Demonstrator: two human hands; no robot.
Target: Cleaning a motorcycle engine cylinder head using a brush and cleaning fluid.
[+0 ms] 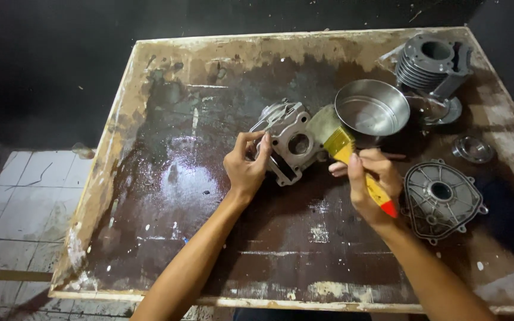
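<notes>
Left hand (246, 168) clamps the grey cylinder head (287, 141), fingers curled over its near edge, tilting the casting up off the wet, stained wooden tabletop (209, 196) around mid-table. Right hand (371, 181) is closed round the yellow-and-red handle of a paintbrush (352, 159), bristles laid against the casting's right flank, just below the round metal bowl (371, 108). That bowl sits touching close to the brush head, and that looks the risk: a wide stroke could clip its rim and tip whatever is in it; I cannot tell how full it is. The board gleams with liquid, so the casting could skid if the left grip slackens, and wet fingers on smooth metal make that likelier. Further right lie a finned cylinder block (432, 65), a flat round engine cover (441, 199) and a small round cap (473, 148), all well apart from the hands
</notes>
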